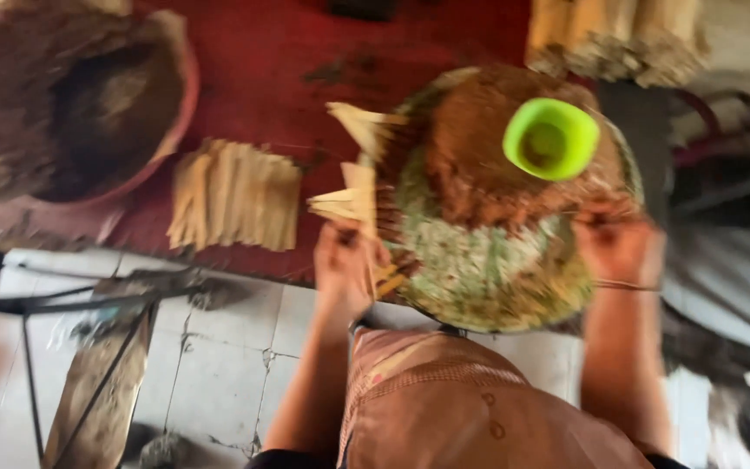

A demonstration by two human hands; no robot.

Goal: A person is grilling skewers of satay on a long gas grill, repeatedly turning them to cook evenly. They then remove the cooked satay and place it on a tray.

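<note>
Red mat [262, 61] blurred | left hand [346, 260], right hand [618, 247] grip tray [488, 278] rim

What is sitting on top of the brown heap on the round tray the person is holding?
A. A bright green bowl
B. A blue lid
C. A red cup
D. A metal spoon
A. A bright green bowl rests on the brown heap piled on the round tray, which the left hand and right hand grip at its two sides.
</note>
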